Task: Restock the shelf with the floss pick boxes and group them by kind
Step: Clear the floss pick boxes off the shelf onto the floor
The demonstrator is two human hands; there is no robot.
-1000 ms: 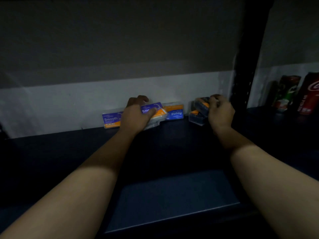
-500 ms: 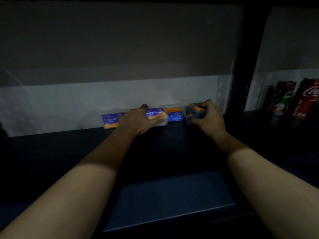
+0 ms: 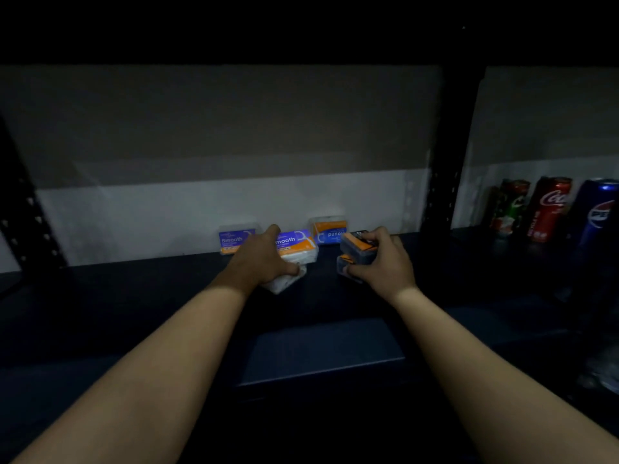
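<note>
While arms reach forward, left hand [image 3: 259,259] grips Smooth box [image 3: 296,245], right hand [image 3: 385,262] clasps stacked boxes [image 3: 357,254]

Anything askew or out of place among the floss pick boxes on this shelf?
Yes. The Round box against the back wall stands upside down, its label inverted, unlike the upright Smooth box at the far left. The left hand grips another Smooth box, tilted off square. The right hand holds two dark boxes stacked unevenly.

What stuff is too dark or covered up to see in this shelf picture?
Head view only:
- Left hand covers part of the second Smooth box, hiding its first letter.
- Right hand grips two dark stacked boxes; labels too dim to read.
- Pepsi can is cut by the right edge.
- Green can: brand unreadable in shadow.
</note>
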